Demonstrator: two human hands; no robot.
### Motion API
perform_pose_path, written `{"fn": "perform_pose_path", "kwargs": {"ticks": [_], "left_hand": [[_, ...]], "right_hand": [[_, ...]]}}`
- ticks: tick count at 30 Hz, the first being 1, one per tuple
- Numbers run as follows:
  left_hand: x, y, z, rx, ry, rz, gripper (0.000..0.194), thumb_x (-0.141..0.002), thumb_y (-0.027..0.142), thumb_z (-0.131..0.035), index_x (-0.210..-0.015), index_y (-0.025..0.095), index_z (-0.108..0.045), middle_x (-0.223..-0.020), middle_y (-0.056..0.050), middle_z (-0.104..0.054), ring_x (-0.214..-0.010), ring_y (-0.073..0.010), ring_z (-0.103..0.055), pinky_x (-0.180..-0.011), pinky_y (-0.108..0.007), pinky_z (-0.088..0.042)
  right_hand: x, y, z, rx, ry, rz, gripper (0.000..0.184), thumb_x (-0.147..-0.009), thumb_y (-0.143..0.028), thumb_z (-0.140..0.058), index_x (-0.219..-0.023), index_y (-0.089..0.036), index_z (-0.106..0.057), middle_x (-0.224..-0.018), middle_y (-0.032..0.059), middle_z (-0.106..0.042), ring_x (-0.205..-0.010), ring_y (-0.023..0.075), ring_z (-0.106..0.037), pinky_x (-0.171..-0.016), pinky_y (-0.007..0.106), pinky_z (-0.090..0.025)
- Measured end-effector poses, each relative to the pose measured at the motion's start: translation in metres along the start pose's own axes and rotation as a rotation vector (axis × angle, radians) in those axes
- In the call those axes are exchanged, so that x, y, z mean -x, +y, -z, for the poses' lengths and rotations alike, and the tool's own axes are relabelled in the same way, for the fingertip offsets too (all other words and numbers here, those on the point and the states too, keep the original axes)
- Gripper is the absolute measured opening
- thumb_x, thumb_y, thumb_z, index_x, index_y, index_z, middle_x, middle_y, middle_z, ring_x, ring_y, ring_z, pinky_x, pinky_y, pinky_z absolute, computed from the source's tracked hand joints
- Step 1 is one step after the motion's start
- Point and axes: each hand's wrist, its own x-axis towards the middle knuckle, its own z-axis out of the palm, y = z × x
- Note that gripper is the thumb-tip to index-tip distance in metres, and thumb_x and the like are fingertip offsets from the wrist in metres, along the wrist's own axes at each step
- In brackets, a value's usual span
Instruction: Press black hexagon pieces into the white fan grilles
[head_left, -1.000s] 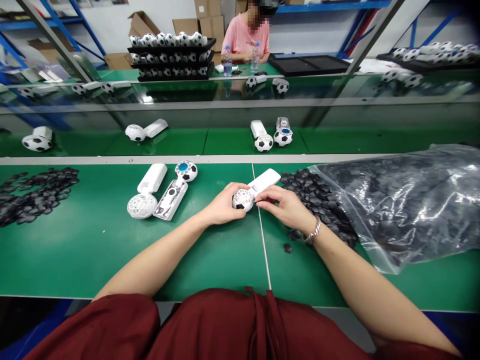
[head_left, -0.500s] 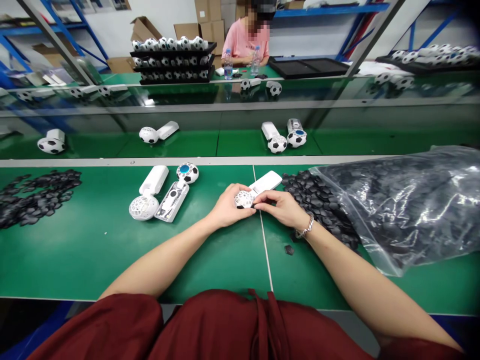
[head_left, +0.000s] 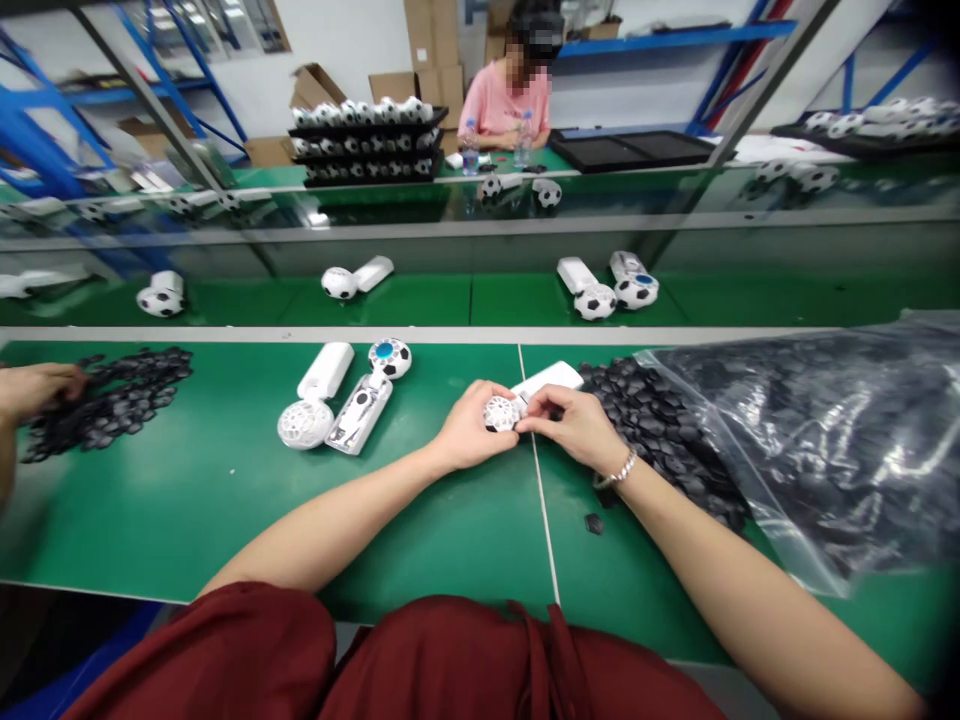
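A white handheld fan with a football-shaped head (head_left: 501, 413) lies in my left hand (head_left: 472, 430). My left fingers and thumb wrap round the ball head, and the white handle (head_left: 551, 379) points away to the right. My right hand (head_left: 566, 422) is closed in a pinch against the right side of the ball head. Whatever its fingertips hold is hidden. Close by on the right spreads a pile of black pieces (head_left: 649, 430). One loose black piece (head_left: 594, 523) lies below my right wrist.
Two similar fans (head_left: 306, 424) (head_left: 361, 412) lie left of my hands. A clear plastic bag (head_left: 847, 440) of black pieces covers the right side. Another person's hand (head_left: 41, 385) is at the left black pile (head_left: 139, 400). More fans (head_left: 596, 300) lie on the green strip beyond the rail.
The whole view has shifted, so the scene sits slightly more to the right and lower. Another person's hand has come in at the left pile. My hands remain at the ball head.
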Motion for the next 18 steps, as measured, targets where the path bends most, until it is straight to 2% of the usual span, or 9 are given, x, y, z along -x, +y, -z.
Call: {"fn": "perform_pose_path", "kwargs": {"ticks": [3,5,8,11,13,15,16,18], "left_hand": [[-0.031,0.0,0.007,-0.063,-0.016,-0.066,0.041,-0.058,0.02,-0.067,-0.096,0.019,-0.055,-0.093,-0.002,-0.055,-0.088,-0.0203,-0.055,-0.079,-0.032,-0.044],[-0.067,-0.004,0.014,-0.162,0.07,-0.066,0.044,-0.058,0.018,-0.068,-0.1,0.019,-0.054,-0.098,-0.003,-0.055,-0.092,-0.0198,-0.054,-0.082,-0.03,-0.043],[-0.125,-0.016,0.027,-0.341,0.195,0.056,0.048,-0.065,0.024,-0.068,-0.109,0.015,-0.051,-0.109,-0.008,-0.055,-0.099,-0.0196,-0.053,-0.085,-0.028,-0.041],[-0.166,-0.032,0.046,-0.397,0.175,0.154,0.05,-0.069,0.03,-0.067,-0.112,0.009,-0.05,-0.109,-0.012,-0.058,-0.096,-0.0216,-0.056,-0.082,-0.028,-0.042],[-0.178,-0.042,0.066,-0.446,0.161,0.206,0.05,-0.075,0.036,-0.061,-0.114,0.008,-0.049,-0.113,-0.013,-0.057,-0.098,-0.0215,-0.056,-0.083,-0.029,-0.042],[-0.18,-0.051,0.094,-0.518,0.17,0.228,0.045,-0.085,0.036,-0.049,-0.121,0.01,-0.044,-0.121,-0.01,-0.052,-0.108,-0.0201,-0.049,-0.091,-0.03,-0.037],[-0.177,-0.055,0.11,-0.566,0.178,0.243,0.044,-0.086,0.034,-0.047,-0.123,0.01,-0.042,-0.125,-0.009,-0.049,-0.113,-0.0215,-0.044,-0.096,-0.033,-0.033],[-0.17,-0.064,0.14,-0.674,0.19,0.3,0.048,-0.083,0.028,-0.053,-0.125,0.01,-0.04,-0.131,-0.009,-0.042,-0.123,-0.0302,-0.03,-0.102,-0.046,-0.023]], "right_hand": [[-0.001,0.002,0.011,0.126,0.103,0.046,0.026,-0.07,-0.04,-0.066,-0.082,-0.018,-0.059,-0.078,0.0036,-0.062,-0.066,0.0162,-0.057,-0.061,0.029,-0.045],[0.0,0.007,0.02,0.269,0.173,0.077,0.024,-0.073,-0.037,-0.064,-0.086,-0.018,-0.059,-0.083,0.0053,-0.061,-0.07,0.0177,-0.057,-0.065,0.031,-0.046],[0.003,0.019,0.031,0.452,0.215,0.1,0.019,-0.076,-0.033,-0.061,-0.087,-0.018,-0.059,-0.086,0.0064,-0.06,-0.08,0.0213,-0.056,-0.073,0.035,-0.047],[0.005,0.03,0.036,0.548,0.189,0.094,0.018,-0.076,-0.031,-0.061,-0.088,-0.017,-0.06,-0.089,0.0075,-0.061,-0.089,0.0243,-0.055,-0.08,0.038,-0.045],[0.006,0.032,0.038,0.573,0.16,0.073,0.018,-0.077,-0.03,-0.06,-0.089,-0.017,-0.061,-0.091,0.0079,-0.062,-0.09,0.0243,-0.055,-0.082,0.038,-0.045],[0.006,0.03,0.04,0.583,0.14,0.046,0.016,-0.078,-0.029,-0.06,-0.088,-0.017,-0.062,-0.091,0.0076,-0.063,-0.09,0.0238,-0.055,-0.082,0.038,-0.045],[0.006,0.027,0.041,0.582,0.13,0.034,0.015,-0.078,-0.028,-0.059,-0.087,-0.017,-0.063,-0.09,0.0072,-0.063,-0.09,0.0233,-0.055,-0.083,0.037,-0.045],[0.005,0.023,0.043,0.565,0.099,0.017,0.012,-0.079,-0.027,-0.059,-0.085,-0.018,-0.064,-0.089,0.006,-0.064,-0.089,0.0219,-0.056,-0.083,0.036,-0.045]]}}
